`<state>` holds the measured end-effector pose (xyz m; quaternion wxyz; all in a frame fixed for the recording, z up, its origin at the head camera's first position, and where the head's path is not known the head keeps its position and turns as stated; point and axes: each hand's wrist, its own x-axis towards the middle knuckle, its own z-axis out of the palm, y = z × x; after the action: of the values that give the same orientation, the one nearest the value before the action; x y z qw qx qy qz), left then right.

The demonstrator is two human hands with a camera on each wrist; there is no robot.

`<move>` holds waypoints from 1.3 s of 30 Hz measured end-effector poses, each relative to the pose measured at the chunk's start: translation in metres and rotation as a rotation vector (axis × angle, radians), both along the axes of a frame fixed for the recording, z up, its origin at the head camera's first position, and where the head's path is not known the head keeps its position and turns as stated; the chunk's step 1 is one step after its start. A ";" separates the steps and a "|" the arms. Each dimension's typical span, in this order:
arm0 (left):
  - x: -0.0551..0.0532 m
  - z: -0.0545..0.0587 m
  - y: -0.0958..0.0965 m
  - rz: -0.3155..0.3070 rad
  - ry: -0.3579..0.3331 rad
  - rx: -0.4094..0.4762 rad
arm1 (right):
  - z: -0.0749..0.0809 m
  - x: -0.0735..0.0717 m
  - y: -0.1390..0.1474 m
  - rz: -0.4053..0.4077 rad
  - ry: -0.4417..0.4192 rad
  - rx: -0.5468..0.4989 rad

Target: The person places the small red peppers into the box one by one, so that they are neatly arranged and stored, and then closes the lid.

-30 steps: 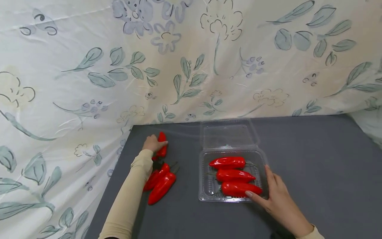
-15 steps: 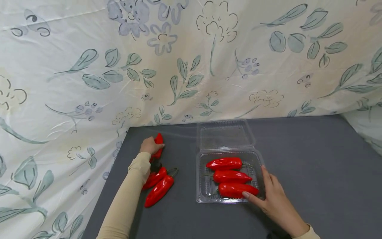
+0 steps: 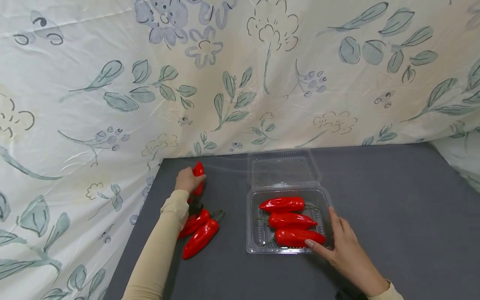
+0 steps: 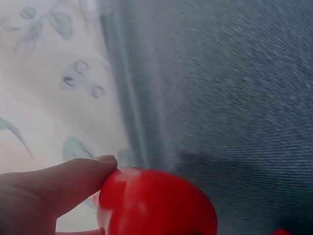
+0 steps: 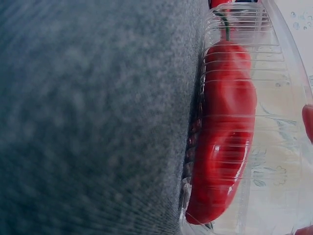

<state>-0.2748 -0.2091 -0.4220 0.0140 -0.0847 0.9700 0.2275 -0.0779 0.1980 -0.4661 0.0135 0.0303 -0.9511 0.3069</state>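
Observation:
On the left, my left hand [image 3: 186, 179] pinches a red pepper [image 3: 198, 189] between thumb and fingers. Up close in the left wrist view, the thumb [image 4: 83, 178] presses the rounded side of this pepper [image 4: 156, 205]. Two more red peppers, one [image 3: 201, 239] in front of the other [image 3: 195, 223], lie below the left wrist, the rear one partly hidden by the sleeve. My right hand [image 3: 348, 250] grips the front right corner of a clear plastic clamshell container [image 3: 251, 221], thumb over the front rim, fingers along the right wall. Three red peppers [image 3: 292, 221] lie crosswise inside it.
The container's lid [image 3: 285, 168] is folded back, flat towards the rear. A dark grey cloth [image 3: 393, 200] covers the table. Patterned fabric [image 3: 232, 75] hangs behind and to the left, close to my left hand.
My left hand has shifted the pepper slightly, its tip now a little farther back. The view has drifted a little. The right hand has stayed on the container's corner.

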 end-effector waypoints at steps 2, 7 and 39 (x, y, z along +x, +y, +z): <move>0.001 0.005 0.003 -0.008 0.016 0.017 | 0.000 0.000 0.000 0.003 0.008 -0.001; 0.008 0.027 0.021 -0.057 0.080 0.030 | 0.000 -0.001 0.000 0.000 0.006 0.008; 0.098 0.088 0.136 -0.518 0.365 0.082 | -0.001 0.001 -0.005 -0.025 0.002 0.019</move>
<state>-0.1772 -0.0728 -0.3344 -0.0996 0.2081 0.9358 0.2666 -0.0773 0.1934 -0.4675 0.0181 0.0191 -0.9544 0.2975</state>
